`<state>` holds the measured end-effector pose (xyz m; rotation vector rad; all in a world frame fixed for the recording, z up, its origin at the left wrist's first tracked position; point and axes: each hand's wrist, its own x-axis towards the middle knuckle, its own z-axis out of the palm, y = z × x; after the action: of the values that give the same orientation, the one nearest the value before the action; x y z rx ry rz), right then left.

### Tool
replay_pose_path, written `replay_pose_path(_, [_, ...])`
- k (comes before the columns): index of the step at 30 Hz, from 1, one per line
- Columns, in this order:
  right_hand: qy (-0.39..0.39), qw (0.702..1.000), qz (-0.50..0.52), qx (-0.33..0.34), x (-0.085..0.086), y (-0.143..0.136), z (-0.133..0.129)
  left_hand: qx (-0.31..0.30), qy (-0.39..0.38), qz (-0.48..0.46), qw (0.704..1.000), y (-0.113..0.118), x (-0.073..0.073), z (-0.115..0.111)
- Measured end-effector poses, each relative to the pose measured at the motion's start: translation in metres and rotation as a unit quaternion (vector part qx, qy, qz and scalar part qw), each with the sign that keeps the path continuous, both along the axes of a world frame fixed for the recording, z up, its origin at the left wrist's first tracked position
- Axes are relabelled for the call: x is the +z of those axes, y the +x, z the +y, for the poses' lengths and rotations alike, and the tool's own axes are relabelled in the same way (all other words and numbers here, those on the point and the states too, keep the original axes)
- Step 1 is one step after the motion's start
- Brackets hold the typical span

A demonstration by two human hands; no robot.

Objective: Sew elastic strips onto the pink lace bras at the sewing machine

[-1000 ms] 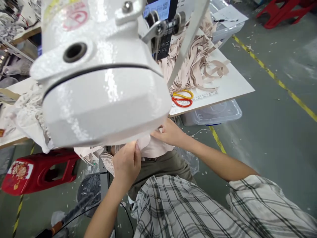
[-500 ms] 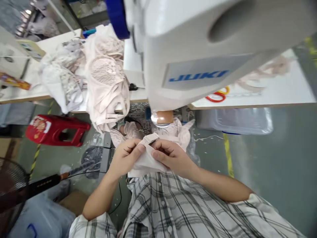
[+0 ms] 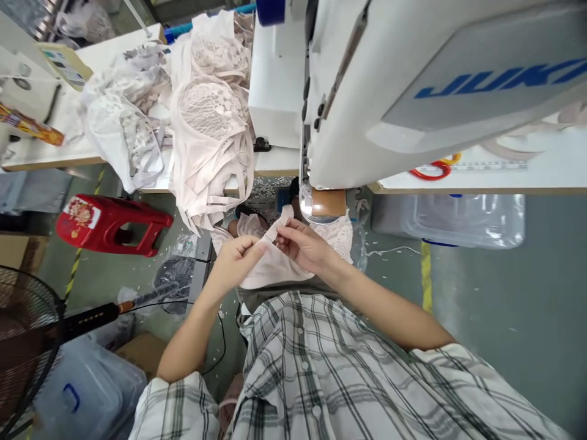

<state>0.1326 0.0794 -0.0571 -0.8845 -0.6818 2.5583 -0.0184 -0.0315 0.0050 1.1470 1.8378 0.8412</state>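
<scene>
A pale pink bra (image 3: 275,269) lies over my lap, with lace parts hanging toward the sewing machine (image 3: 367,122). My left hand (image 3: 238,260) pinches its band, thumb on top. Close beside it, my right hand (image 3: 305,244) grips the same bra near a short strap end (image 3: 280,221) that sticks up between the two hands. The fingertips of the right hand are partly hidden behind the cloth. Just beyond my hands is the machine's narrow bed with a brown plate (image 3: 328,203).
A pile of pink lace bras (image 3: 211,122) hangs over the table edge, beside white ones (image 3: 121,122). Red-handled scissors (image 3: 431,171) lie at right. A red stool (image 3: 114,225), a fan (image 3: 27,348) and a clear plastic bin (image 3: 468,220) stand around me.
My right hand has moved up and slightly forward along the bra's band, and the strap end now points up more. My view has shifted, so the machine appears further right.
</scene>
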Motion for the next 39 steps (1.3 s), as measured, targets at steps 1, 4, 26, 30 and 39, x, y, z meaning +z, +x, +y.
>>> replay_pose_path(1, [0.026, 0.999, -0.019, -0.02, -0.006, 0.003, 0.001, 0.014, 0.011, 0.072, 0.997, 0.001, -0.009, 0.003])
replay_pose_path(4, [0.172, 0.981, -0.079, -0.051, -0.024, 0.016, 0.002, 0.116, 0.05, 0.192, 0.973, 0.008, -0.038, 0.013])
replay_pose_path(26, [0.623, 0.739, -0.257, -0.005, -0.026, 0.052, 0.02, 0.044, 0.062, -0.071, 0.995, 0.056, -0.052, 0.042])
replay_pose_path(30, [0.614, 0.757, -0.22, -0.028, -0.024, 0.056, 0.016, 0.042, 0.053, -0.061, 0.996, 0.057, -0.053, 0.042])
replay_pose_path(39, [0.602, 0.766, -0.212, 0.077, -0.02, 0.061, 0.031, 0.01, 0.068, 0.063, 0.996, 0.058, -0.054, 0.041])
